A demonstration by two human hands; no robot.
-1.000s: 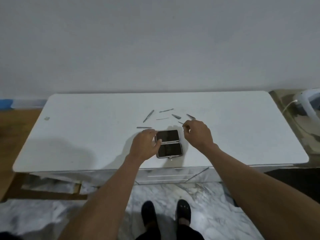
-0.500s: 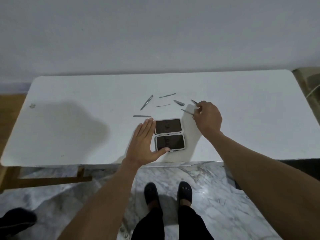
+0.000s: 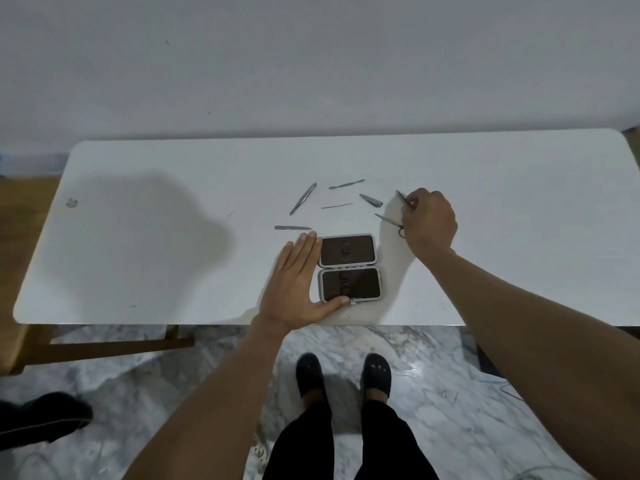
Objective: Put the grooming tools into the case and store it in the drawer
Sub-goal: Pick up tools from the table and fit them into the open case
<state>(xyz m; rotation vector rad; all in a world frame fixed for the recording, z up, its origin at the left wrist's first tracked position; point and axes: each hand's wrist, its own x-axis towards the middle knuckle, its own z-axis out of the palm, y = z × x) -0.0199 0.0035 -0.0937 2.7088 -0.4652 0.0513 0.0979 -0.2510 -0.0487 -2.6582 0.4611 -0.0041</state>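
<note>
The grooming case [image 3: 349, 267] lies open flat on the white table [image 3: 173, 237], two dark halves with silver rims. My left hand [image 3: 298, 282] lies flat against its left side, fingers straight, thumb on the front corner. My right hand [image 3: 427, 223] is closed on a thin metal tool [image 3: 401, 197] at the far right of the set. Small scissors [image 3: 388, 220] lie just under that hand. Several more metal tools are scattered behind the case: tweezers [image 3: 303, 199], a long pick [image 3: 346, 184], a thin pin [image 3: 336, 206], a short clipper [image 3: 370, 199] and a file [image 3: 292, 227].
The table stands against a plain wall, its front edge close to my legs. My feet [image 3: 343, 375] stand on marble floor. Another person's dark shoe [image 3: 45, 417] shows at lower left. A wooden frame [image 3: 104, 344] sits under the table's left end.
The view has tilted down and closer. My left hand has flattened beside the case. My right hand has moved right and closed on the thin tool.
</note>
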